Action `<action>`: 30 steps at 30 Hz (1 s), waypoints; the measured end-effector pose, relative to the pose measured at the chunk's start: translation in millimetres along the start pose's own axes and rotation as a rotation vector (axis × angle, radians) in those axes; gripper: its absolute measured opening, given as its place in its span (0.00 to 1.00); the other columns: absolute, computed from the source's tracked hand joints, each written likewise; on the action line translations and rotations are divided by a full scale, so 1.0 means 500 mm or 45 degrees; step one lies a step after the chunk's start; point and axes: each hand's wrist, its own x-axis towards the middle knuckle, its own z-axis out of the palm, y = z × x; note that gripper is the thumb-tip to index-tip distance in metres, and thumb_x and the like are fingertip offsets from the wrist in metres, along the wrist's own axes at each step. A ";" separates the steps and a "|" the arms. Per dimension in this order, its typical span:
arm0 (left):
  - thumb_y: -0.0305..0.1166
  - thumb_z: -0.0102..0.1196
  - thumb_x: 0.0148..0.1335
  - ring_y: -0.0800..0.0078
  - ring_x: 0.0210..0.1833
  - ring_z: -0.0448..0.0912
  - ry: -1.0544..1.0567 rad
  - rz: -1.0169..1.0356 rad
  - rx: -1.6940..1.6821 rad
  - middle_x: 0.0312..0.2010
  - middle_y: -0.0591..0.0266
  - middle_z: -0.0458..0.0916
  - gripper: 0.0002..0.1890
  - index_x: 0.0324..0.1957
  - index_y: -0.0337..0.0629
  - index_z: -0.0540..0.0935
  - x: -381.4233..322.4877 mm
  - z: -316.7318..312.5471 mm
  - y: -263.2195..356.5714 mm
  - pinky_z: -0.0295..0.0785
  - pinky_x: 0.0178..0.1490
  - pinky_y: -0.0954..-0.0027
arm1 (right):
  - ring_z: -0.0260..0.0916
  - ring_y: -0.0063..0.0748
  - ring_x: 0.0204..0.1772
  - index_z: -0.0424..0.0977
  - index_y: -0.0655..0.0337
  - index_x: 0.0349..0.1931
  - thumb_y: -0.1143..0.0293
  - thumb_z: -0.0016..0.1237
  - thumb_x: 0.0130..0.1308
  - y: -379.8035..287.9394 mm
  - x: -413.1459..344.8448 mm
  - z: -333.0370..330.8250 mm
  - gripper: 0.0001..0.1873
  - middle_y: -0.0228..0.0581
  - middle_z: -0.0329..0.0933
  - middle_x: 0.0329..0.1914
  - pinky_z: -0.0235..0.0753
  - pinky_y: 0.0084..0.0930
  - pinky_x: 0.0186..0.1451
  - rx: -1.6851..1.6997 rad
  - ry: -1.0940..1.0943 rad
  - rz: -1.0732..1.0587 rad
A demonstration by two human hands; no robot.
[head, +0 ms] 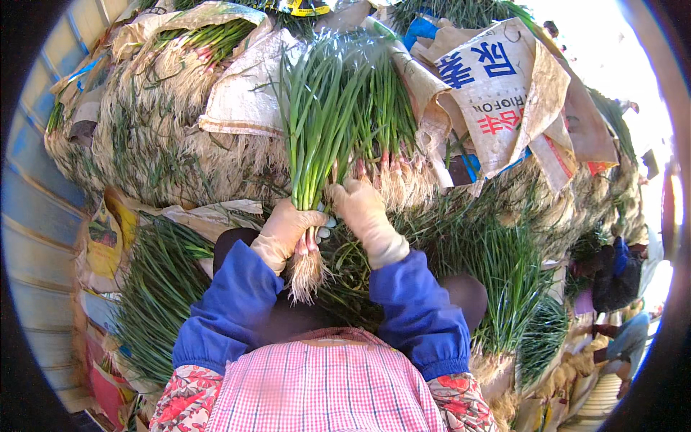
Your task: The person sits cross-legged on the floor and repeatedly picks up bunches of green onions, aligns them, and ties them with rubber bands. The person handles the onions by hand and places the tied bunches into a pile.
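Observation:
My left hand [289,229], in a pale glove, is closed around a bunch of green garlic [307,162]. The leaves point away from me, and the pinkish bases and whitish roots hang below my fist. Just right of it, my gloved right hand [361,216] has its fingers curled by the lower stalks of another pile of green garlic [383,119]. Whether a stalk is between those fingers is hidden. That pile lies roots towards me, between woven sacks.
Stacked root-out garlic bundles [162,119] form a bank ahead, partly covered by a white woven sack [248,86] and a printed sack [486,97]. Leafy bundles stand at my left [162,291] and right [496,281]. A metal wall [38,259] is on the left. Another person [618,275] is far right.

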 end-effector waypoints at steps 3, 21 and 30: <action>0.27 0.55 0.49 0.77 0.10 0.70 0.029 0.040 -0.043 0.14 0.62 0.74 0.05 0.28 0.37 0.76 0.009 -0.004 -0.018 0.62 0.10 0.78 | 0.69 0.50 0.27 0.73 0.65 0.25 0.64 0.43 0.60 -0.037 -0.050 -0.002 0.13 0.52 0.72 0.23 0.72 0.33 0.35 -0.219 0.326 -0.298; 0.30 0.52 0.55 0.69 0.31 0.81 -0.334 -0.137 -0.688 0.34 0.53 0.81 0.13 0.41 0.34 0.75 -0.008 -0.040 0.023 0.78 0.30 0.71 | 0.72 0.26 0.41 0.71 0.67 0.48 0.63 0.42 0.64 0.060 -0.096 -0.041 0.18 0.38 0.76 0.39 0.71 0.27 0.46 0.768 -0.253 -0.182; 0.30 0.57 0.49 0.73 0.10 0.72 -0.183 -0.201 -0.301 0.14 0.59 0.76 0.09 0.31 0.36 0.77 -0.018 -0.013 0.025 0.70 0.15 0.76 | 0.70 0.24 0.28 0.72 0.63 0.43 0.70 0.44 0.62 -0.002 -0.072 -0.001 0.11 0.36 0.74 0.29 0.72 0.20 0.33 1.050 -0.227 0.016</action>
